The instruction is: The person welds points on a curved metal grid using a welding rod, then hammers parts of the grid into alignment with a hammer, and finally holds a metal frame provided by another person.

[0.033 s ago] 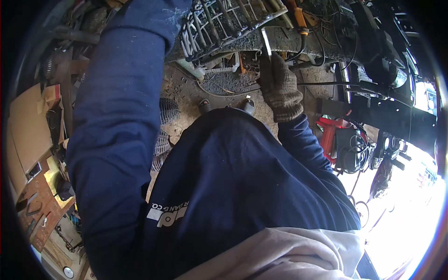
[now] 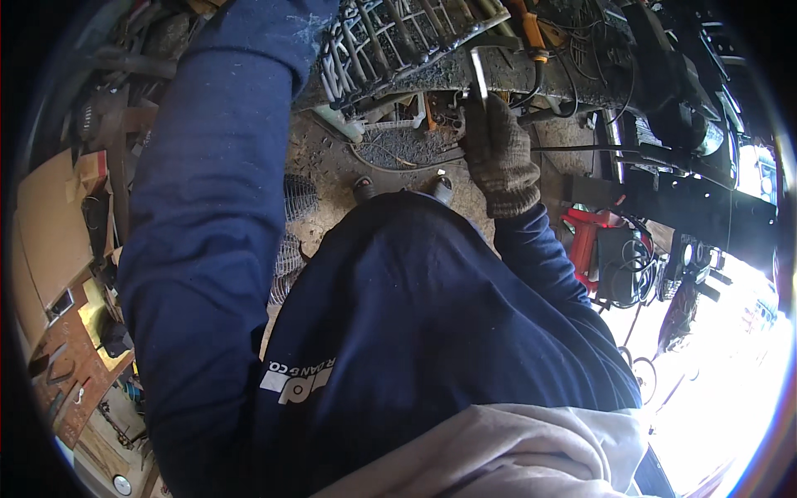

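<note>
My right hand [image 2: 502, 153], in a dark knitted glove, is closed around a narrow flat metal bar [image 2: 479, 75]. The bar's bright end points up toward the bench edge [image 2: 519, 76]. Left of it, a blackened grate of metal rods [image 2: 390, 46] lies on the bench. An orange-handled tool [image 2: 532, 31] with a black cable rests just beyond the bar. My left arm [image 2: 212, 158], in a dark blue sleeve, reaches past the top edge of the picture, so my left hand is out of sight.
Rolls of wire mesh [image 2: 299, 197] stand on the floor by my left sleeve. A black cable [image 2: 581, 149] runs to the right below the bench. A red metal frame [image 2: 585, 241] stands at the right, cardboard [image 2: 54, 241] at the far left.
The bar in my right hand has tilted very slightly, its tip shifting a little to the right. All else looks the same.
</note>
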Demonstrator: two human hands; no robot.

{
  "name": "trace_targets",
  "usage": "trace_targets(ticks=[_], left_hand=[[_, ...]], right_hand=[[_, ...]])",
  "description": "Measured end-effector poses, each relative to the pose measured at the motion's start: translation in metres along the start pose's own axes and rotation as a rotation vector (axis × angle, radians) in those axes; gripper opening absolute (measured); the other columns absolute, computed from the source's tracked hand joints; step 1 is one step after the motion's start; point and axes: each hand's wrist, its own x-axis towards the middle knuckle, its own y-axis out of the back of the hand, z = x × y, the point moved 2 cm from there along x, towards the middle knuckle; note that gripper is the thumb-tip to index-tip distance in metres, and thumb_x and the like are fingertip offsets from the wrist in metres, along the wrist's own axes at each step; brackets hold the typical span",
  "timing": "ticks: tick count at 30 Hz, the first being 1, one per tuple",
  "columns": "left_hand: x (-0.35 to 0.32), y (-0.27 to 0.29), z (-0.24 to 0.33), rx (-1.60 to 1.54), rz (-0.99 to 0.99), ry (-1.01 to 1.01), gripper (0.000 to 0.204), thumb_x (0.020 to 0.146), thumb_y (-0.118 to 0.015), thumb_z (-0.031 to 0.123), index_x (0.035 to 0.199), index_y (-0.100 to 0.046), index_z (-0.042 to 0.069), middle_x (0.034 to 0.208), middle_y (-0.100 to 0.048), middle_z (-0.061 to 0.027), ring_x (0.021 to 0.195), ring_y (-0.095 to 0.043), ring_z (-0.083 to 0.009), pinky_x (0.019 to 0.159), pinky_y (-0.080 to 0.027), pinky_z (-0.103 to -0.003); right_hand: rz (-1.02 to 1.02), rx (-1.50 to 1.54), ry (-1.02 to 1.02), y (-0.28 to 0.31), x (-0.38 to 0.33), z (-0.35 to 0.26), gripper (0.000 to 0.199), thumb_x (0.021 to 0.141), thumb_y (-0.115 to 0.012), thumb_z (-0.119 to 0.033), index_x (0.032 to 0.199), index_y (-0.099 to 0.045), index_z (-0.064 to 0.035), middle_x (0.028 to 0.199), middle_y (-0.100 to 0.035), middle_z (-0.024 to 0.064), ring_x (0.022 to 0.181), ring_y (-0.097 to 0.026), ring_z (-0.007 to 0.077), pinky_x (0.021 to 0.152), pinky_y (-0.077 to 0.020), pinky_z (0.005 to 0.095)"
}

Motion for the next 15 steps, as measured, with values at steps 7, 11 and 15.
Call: trace_targets(ticks=[7,11,15], left_hand=[[0.004,0.0,0.001,0.0,-0.006,-0.006,0.035,0.103,-0.054,0.005,0.137,-0.062,0.013,0.148,-0.056,-0.0085,0.138,-0.05,-0.0259,0.115,-0.038,-0.042],[0.003,-0.001,0.002,0.001,-0.009,-0.007,0.035,0.103,-0.054,0.006,0.137,-0.062,0.013,0.148,-0.056,-0.0086,0.138,-0.05,-0.026,0.115,-0.038,-0.042],[0.007,-0.001,0.0,-0.007,-0.006,-0.012,0.035,0.103,-0.054,0.006,0.137,-0.062,0.012,0.148,-0.056,-0.0088,0.137,-0.05,-0.0261,0.115,-0.039,-0.042]], right_hand=[[-0.188,0.675,-0.629,-0.002,0.01,-0.003,0.038,0.104,-0.057,-0.022,0.135,-0.054,-0.0011,0.121,-0.063,0.0215,0.109,-0.067,0.0332,0.077,-0.0586,0.0414],[-0.154,0.131,-0.176,-0.009,0.003,0.006,0.039,0.101,-0.06,-0.023,0.133,-0.055,-0.0008,0.116,-0.065,0.0194,0.099,-0.068,0.0357,0.078,-0.058,0.0431],[-0.154,0.615,-0.557,0.005,0.012,-0.005,0.044,0.092,-0.066,-0.019,0.131,-0.056,-0.0014,0.121,-0.06,0.0187,0.104,-0.066,0.0363,0.08,-0.0577,0.045]])
